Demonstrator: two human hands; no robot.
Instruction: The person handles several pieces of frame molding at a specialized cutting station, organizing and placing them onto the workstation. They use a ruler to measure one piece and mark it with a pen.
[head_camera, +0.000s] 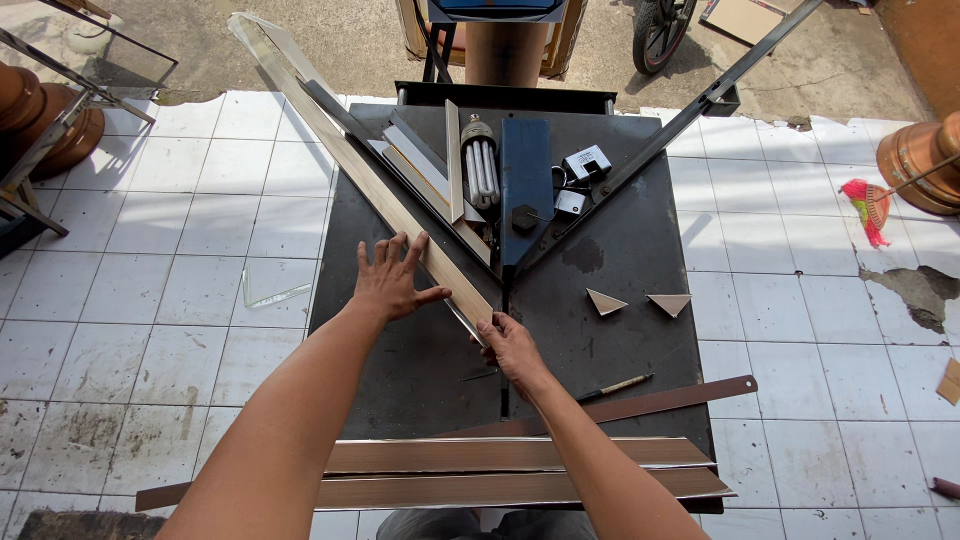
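Observation:
A long pale wood-look strip (330, 130) lies slantwise on a dark metal cutting table (620, 260), running from the far left down to the centre slot. My left hand (392, 277) lies flat on the strip with fingers spread. My right hand (508, 345) grips the strip's near end beside the table's centre slot. A blue blade block (526, 185) sits in the V of two angled guide rails.
Two small triangular offcuts (606, 301) lie right of the slot. A pencil (615, 388), a brown metal ruler (660, 402) and two brown moulding strips (520, 455) lie at the near edge. A fluorescent bulb (481, 165) rests behind. White tiled floor surrounds the table.

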